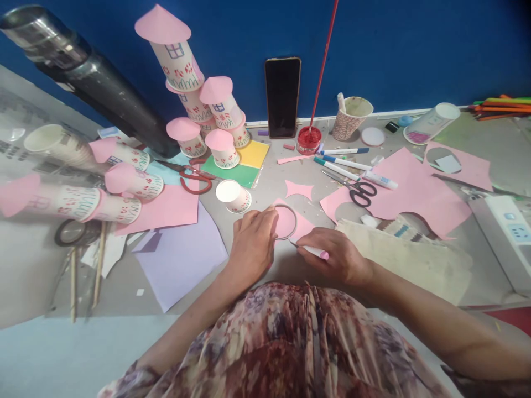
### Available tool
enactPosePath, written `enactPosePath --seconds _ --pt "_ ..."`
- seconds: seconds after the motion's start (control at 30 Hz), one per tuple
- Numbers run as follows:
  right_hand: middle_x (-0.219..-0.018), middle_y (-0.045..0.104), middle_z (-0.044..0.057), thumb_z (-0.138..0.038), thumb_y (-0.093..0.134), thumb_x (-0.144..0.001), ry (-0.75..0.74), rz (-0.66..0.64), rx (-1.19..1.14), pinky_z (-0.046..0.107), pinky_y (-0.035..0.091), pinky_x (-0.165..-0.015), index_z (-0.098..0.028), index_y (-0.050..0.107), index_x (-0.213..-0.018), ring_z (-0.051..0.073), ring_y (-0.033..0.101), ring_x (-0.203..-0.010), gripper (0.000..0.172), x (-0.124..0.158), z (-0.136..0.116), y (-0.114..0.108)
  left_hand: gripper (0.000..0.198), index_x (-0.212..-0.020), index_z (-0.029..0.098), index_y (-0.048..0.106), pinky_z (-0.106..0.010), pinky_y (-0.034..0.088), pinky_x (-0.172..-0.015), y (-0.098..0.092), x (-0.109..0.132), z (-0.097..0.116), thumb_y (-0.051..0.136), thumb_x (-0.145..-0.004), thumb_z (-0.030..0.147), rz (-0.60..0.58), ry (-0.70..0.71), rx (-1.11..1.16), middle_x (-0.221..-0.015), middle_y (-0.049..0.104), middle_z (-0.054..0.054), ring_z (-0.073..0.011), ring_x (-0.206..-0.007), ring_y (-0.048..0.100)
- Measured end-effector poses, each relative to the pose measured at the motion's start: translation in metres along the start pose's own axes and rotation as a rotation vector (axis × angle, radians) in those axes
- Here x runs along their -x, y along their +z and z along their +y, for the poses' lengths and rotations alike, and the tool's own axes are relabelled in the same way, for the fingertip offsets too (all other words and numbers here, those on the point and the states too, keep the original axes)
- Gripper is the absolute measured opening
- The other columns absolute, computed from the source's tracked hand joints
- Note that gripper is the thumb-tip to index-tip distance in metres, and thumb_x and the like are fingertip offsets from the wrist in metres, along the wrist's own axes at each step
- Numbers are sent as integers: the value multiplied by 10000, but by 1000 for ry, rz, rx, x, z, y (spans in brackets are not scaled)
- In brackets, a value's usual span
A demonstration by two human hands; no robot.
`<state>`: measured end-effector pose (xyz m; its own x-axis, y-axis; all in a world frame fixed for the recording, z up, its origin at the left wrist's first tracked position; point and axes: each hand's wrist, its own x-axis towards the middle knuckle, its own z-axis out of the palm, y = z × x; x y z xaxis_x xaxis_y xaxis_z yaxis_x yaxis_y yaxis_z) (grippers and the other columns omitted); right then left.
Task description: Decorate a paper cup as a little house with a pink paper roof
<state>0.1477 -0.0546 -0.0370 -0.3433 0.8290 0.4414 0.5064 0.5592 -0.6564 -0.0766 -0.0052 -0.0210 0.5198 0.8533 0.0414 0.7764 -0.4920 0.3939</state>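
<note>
"Right hand (334,252)?"
"Fingers are gripping a pen (317,252) — tip is resting just beside the ring (296,222)."
"Left hand (252,237)?"
"Touching the ring, which is lying on pink paper (305,228) — grip unclear."

Place: a paper-craft corner; home or workshop, cannot tell
Setting: grey table (271,178) against a blue wall (244,38)
Tools: black-handled scissors (364,194), marker pens (347,162)
Paper: pink paper (285,222), purple sheet (180,262)
Handiwork: decorated paper-cup towers (176,62) with pink cone roofs (163,26)
</note>
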Motion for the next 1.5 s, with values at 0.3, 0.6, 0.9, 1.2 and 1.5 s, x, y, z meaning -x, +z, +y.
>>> enactPosePath --seconds 0.3,0.6,0.9,1.2,1.5 --pt "-829 784 60 -189 633 -1013 -106 -59 -21 311 547 -683 -215 684 -1083 191 700 -709 90 -6 -6 4 520 -1474 176 536 -477 428 -966 2 1 0 518 -956 131 21 1 -18 -1523 642 -127 -334 -1192 535" --pt "-874 789 88 -172 578 -1042 -172 -144 -17 319 550 -679 -178 688 -1087 198 693 -729 120 -16 -10 6 508 -1466 185 538 -481 420 -960 2 1 -1 535 -961 125 12 -10 -2 -1536 636 -110 -333 -1184 535" --pt "-976 841 66 -205 614 -1036 -5 -9 229 330 529 -707 -222 708 -1178 216 740 -776 171 -17 0 -31 465 -1435 191 545 -483 415 -943 1 1 -1 529 -974 126 5 4 -7 -1528 639 -107 -331 -1196 531" --pt "-1175 786 114 -445 808 -916 23 -384 413 348 516 -729 -215 631 -1389 297 677 -1027 555 -59 26 -26 494 -1477 194 514 -469 419 -950 5 3 -1 523 -987 131 8 7 -53 -1526 631 -133 -323 -1219 540" --pt "-1048 766 92 -262 866 -834 -12 -466 380 333 479 -771 -220 673 -1305 275 630 -998 511 -73 34 -24 466 -1442 185 539 -462 430 -896 14 4 -7 568 -981 128 38 33 -81 -1587 589 -100 -314 -1205 540"
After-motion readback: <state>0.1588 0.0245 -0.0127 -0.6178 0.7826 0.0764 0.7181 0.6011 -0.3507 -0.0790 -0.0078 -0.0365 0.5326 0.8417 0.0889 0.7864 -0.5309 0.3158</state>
